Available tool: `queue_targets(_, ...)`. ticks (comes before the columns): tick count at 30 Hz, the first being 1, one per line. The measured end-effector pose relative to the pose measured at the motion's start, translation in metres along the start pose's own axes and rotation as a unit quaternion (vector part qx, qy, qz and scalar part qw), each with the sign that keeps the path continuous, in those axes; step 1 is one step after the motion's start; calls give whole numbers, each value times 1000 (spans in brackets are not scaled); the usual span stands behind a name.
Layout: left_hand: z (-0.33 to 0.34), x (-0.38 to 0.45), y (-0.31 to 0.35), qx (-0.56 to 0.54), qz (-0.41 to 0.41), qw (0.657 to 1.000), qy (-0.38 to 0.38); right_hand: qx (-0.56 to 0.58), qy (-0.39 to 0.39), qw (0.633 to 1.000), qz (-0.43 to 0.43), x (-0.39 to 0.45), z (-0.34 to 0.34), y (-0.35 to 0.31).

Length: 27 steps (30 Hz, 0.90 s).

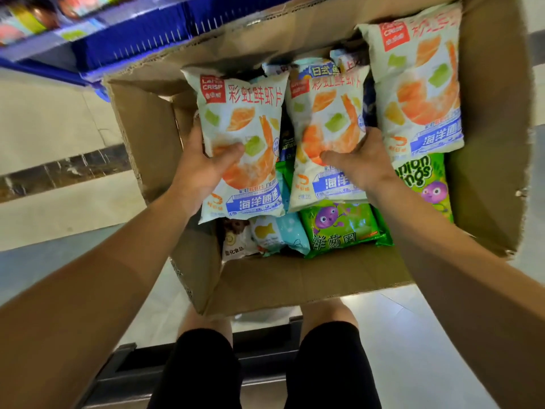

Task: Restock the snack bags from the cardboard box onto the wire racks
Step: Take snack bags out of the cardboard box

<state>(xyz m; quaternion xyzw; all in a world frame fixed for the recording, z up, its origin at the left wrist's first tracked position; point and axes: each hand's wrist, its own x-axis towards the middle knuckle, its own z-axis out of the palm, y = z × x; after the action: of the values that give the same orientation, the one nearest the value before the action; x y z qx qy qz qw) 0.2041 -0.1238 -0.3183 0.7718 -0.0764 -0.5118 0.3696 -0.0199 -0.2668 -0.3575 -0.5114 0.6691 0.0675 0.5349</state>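
Note:
An open cardboard box (295, 278) sits in front of me, filled with snack bags. My left hand (203, 166) grips a white shrimp-chip bag (241, 113) by its left edge, thumb across the front. My right hand (359, 160) grips a second white shrimp-chip bag (324, 113) by its right edge. Both bags are held just over the box. A third shrimp-chip bag (415, 84) lies at the box's far right. Green onion-ring bags (342, 228) lie below the held bags.
Small bags, one pale blue (292, 231) and one white (236, 240), lie at the box's near left. A blue shelf base (132, 39) with blurred goods runs along the top left. Pale tiled floor (53, 122) surrounds the box. My legs in black shorts (206, 367) are below.

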Motion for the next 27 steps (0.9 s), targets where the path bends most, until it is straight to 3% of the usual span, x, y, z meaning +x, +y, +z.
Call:
queue_targets(7,-37,-52,15,33,10,999,-26,69,25,995,-67,-113,-6,19)
queue_targets(19,-188,-231,80,-41,112,992,-34,101,110,967,-206,-338,20,-57)
queue_targets(27,-274,-337,50,-104,170,980,4,112,0,959,-262,-440,65,-74)
